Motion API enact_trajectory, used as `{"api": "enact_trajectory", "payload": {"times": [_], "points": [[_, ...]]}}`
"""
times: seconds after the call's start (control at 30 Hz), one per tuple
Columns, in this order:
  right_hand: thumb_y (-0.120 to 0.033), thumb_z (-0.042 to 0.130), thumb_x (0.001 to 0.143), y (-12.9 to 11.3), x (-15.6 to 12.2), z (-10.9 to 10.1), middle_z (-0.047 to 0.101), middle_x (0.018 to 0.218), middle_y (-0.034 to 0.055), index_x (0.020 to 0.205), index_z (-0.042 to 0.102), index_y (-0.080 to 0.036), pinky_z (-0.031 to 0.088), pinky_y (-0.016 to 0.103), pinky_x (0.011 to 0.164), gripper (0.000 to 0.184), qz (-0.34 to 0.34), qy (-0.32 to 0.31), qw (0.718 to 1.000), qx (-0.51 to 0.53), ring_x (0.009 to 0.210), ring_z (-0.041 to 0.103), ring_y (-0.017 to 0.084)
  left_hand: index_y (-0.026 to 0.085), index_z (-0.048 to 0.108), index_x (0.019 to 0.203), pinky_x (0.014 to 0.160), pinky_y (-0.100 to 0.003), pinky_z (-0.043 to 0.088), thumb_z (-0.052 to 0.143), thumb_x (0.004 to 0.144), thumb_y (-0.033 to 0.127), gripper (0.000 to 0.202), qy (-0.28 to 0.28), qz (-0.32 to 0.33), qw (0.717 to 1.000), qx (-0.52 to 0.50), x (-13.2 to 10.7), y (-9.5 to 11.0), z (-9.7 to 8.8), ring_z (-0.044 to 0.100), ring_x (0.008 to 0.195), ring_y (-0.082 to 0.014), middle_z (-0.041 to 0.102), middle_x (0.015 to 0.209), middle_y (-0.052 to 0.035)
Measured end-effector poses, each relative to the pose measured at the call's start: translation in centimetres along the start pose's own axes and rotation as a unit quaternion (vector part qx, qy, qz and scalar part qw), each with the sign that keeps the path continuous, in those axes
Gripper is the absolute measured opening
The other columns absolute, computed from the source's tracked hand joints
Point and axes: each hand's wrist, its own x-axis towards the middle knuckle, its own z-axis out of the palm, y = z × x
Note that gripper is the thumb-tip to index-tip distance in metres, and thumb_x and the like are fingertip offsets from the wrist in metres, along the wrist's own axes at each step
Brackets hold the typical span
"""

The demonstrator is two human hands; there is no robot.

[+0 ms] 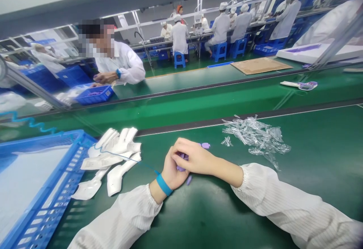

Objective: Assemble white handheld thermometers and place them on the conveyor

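My two hands meet on the green mat in front of me. My right hand (195, 157) lies across my left hand (171, 171), and both curl round a small purple part (181, 162) whose ends show between the fingers. A purple tip (205, 145) pokes out past my right hand. A second purple bit (189, 180) sticks out under my left palm. A blue strap (163, 184) circles my left wrist, with a thin blue cord running left from it.
Several white plastic shells (113, 158) lie heaped left of my hands. A blue crate (56, 188) stands at the far left. A pile of clear plastic wrappers (255, 135) sits to the right. Across the conveyor belt (198, 101) a person works over a blue basket (95, 95).
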Motion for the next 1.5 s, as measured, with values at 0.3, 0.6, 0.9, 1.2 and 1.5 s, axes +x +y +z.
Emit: {"api": "enact_trajectory", "payload": {"times": [0.3,0.6,0.9,1.2,1.5], "points": [[-0.051,0.057,0.11,1.4,-2.2,-2.6,0.067,0.127,0.0161,0.126,0.067,-0.019,0.051,0.054,0.108,0.037,0.071,0.049,0.986,-0.145,0.122,0.062,0.032,0.016,0.06,0.093,0.038,-0.011,0.037,0.061,0.09,0.018,0.004,-0.015,-0.037,0.999,-0.027,1.1,3.9,0.1,0.056,0.058,-0.0086,0.058,0.079,-0.0017],[-0.073,0.074,0.091,1.0,-7.5,1.5,0.039,0.172,0.0296,0.172,0.034,-0.011,0.03,0.074,0.128,0.11,0.049,-0.101,0.949,-0.296,0.162,0.031,0.05,0.015,0.062,0.091,0.035,-0.012,0.03,0.066,0.09,0.02,0.006,-0.025,0.025,0.999,0.035,1.8,3.7,-0.2,0.055,0.059,-0.0078,0.059,0.083,-0.0017],[-0.05,0.037,0.115,4.0,-6.6,-0.3,0.048,0.167,0.021,0.163,0.046,-0.021,0.041,0.061,0.128,0.057,0.196,0.009,0.958,-0.208,0.16,0.042,0.035,0.018,0.076,0.101,0.101,-0.032,0.057,0.077,0.091,0.023,0.011,-0.028,0.174,0.962,0.21,2.4,2.7,-0.7,0.071,0.108,-0.0213,0.073,0.107,-0.0078],[-0.083,0.062,0.092,4.4,-6.8,1.9,0.022,0.178,0.0327,0.178,0.001,-0.011,0.035,0.068,0.129,0.127,0.138,-0.052,0.952,-0.269,0.168,0.019,0.047,0.024,0.083,0.107,0.124,-0.042,0.042,0.071,0.101,0.033,0.016,-0.101,0.314,0.834,0.443,1.7,3.0,-0.1,0.062,0.124,-0.0288,0.073,0.12,-0.0109],[-0.077,0.054,0.101,5.1,-6.1,2.2,0.03,0.178,0.026,0.177,0.019,-0.018,0.035,0.068,0.128,0.103,0.109,-0.045,0.947,-0.299,0.167,0.024,0.044,0.023,0.079,0.12,0.133,-0.058,0.029,0.062,0.104,0.045,0.032,0.034,0.398,0.68,0.615,-3.8,6.6,-5.2,0.051,0.147,-0.0376,0.064,0.145,-0.0177]]}}
